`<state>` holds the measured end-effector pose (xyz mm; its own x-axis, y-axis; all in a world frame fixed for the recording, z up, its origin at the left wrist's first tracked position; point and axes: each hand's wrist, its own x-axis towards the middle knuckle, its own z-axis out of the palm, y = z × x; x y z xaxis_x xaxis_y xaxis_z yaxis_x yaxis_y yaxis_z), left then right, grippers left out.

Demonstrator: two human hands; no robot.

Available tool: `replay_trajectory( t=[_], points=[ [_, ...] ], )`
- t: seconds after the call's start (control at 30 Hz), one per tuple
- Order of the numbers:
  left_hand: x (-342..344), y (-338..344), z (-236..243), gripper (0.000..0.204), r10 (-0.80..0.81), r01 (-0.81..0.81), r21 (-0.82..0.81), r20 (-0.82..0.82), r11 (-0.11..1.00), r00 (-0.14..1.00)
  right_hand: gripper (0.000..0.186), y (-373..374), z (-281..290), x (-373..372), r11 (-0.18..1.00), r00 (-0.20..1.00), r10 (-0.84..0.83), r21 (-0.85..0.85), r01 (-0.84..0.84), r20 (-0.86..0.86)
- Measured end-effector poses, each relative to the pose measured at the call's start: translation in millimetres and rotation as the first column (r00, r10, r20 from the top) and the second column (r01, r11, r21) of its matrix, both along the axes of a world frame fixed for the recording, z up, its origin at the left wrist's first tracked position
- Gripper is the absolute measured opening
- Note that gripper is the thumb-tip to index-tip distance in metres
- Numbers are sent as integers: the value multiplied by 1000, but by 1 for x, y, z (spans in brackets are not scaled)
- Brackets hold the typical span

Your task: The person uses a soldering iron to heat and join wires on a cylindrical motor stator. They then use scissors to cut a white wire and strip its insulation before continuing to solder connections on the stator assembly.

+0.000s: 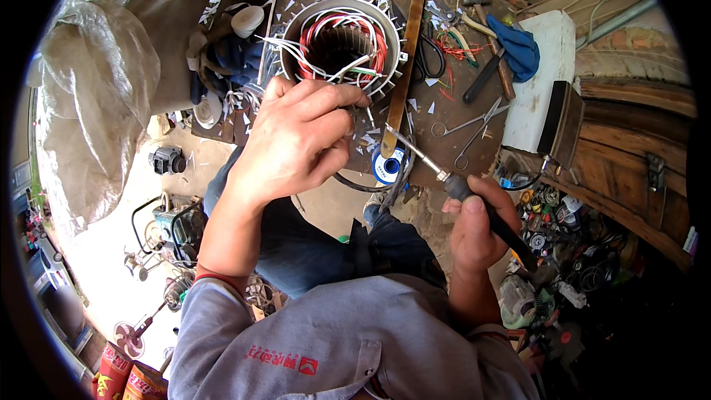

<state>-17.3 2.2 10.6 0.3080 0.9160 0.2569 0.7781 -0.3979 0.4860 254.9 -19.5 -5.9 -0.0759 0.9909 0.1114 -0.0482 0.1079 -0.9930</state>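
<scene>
A right hand [474,226] wraps its grip around a soldering iron [444,175] angled up-left toward wire leads [354,65], pinched nearer by the left hand [296,141], on the motor stator [337,44].

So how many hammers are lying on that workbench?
1. The hammer lies at the bench's far right, beside the blue cloth, its wooden handle pointing toward the person. Clutter could hide others.

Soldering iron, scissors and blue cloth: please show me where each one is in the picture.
Soldering iron [474,204]: head view, on the dark handle in the right hand [474,233].
Scissors [474,127]: head view, near the pivot of the blades.
Blue cloth [518,50]: head view, on the middle of the folded fabric.
</scene>
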Motion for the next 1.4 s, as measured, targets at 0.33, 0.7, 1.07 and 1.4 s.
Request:
replay_trajectory(
  t=[0.33,0.7,1.07,1.4],
  points=[
    [1,-7,-1,12,6,-15,50,164,999,986,41,-11,4,37,999,943,-27,20,35,-332],
    [58,-100,13,12,115,-90,-142,184,986,976,20,-38,12,109,976,759,-176,-213,50,-627],
    [219,-131,22,43,158,107,-474,485,874,860,41,-57,-5,111,973,666,-157,-230,-23,-729],
    [315,-112,26,32,556,214,-633,764,744,327,39,-84,-9,130,943,942,-218,192,271,-257]
  ],
)
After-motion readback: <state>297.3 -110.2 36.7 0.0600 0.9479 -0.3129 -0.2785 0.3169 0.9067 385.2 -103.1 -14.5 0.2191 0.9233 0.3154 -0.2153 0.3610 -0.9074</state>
